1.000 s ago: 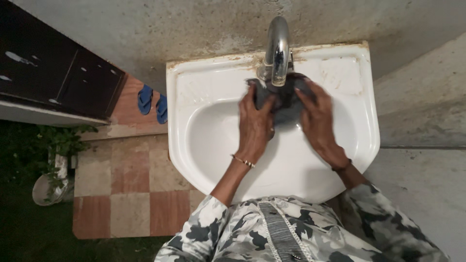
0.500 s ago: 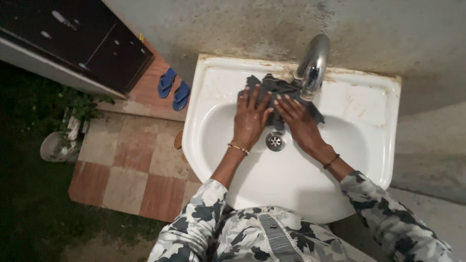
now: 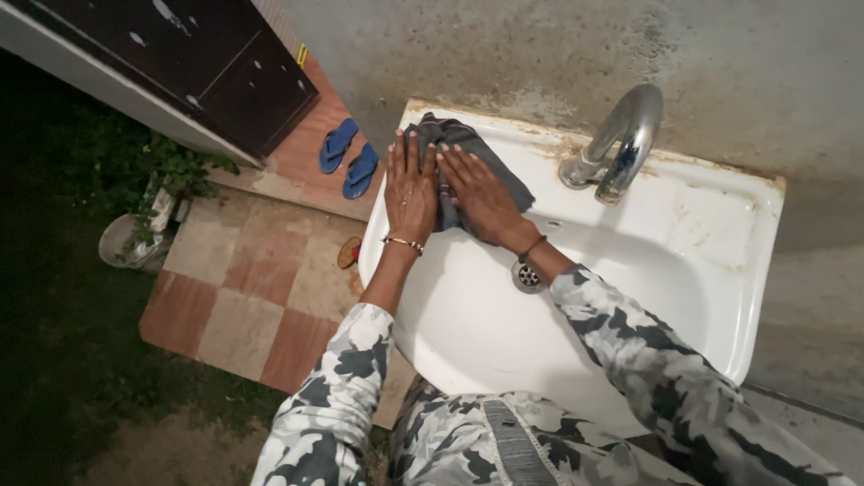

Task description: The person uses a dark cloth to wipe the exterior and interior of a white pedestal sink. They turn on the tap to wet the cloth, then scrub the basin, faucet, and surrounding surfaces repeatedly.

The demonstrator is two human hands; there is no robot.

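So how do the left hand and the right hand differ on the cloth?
The left hand lies at the outer edge of the grey cloth; the right hand lies nearer its middle. The left wrist wears a gold bangle; the right wrist wears a dark band. Both press flat, fingers spread.

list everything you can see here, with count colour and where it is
cloth: 1, dark grey, on the sink's back left rim, under both hands
sink: 1, white with rusty stains along the back edge, against the wall
tap: 1, shiny metal, on the back rim, right of the cloth
drain: 1, metal, at the basin bottom
slippers: 2, blue, on the floor left of the sink
cabinet: 1, dark, top left
potted plant: 1, green in a pale pot, far left
floor tiles: reddish and beige checks, left of the sink
left hand: flat on the cloth, gold bangle at the wrist
right hand: flat on the cloth, dark band at the wrist
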